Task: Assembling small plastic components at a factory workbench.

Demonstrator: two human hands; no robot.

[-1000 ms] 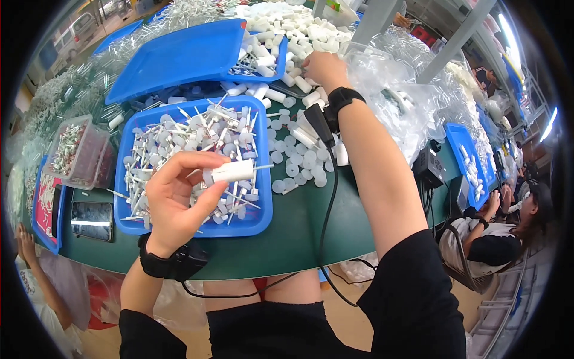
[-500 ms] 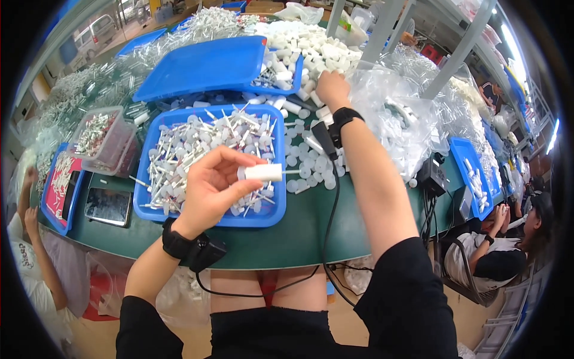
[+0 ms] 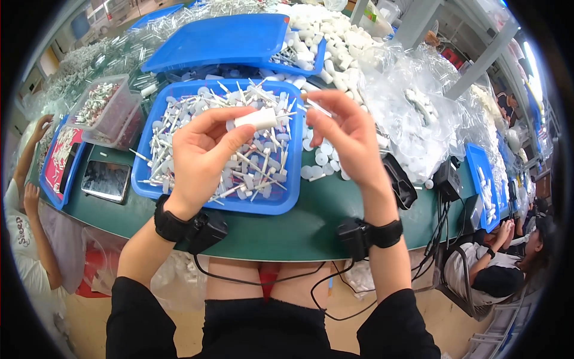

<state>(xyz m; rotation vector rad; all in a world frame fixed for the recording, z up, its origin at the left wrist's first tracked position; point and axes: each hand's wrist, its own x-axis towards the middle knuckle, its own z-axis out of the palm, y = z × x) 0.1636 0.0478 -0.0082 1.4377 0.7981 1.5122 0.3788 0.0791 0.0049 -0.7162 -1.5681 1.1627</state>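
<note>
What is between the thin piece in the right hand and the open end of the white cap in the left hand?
Nothing visible. The left hand holds the short white plastic cap above the blue plastic tray; the right hand pinches a thin white stick beside it, with open air between them.

tray floor (image 3: 179,188): mostly hidden under white parts
thin part (image 3: 318,108) in right hand (image 3: 347,134): perhaps a tube, too small to tell

right hand (image 3: 347,134) back from pile, now beside white cap (image 3: 257,118)
</note>
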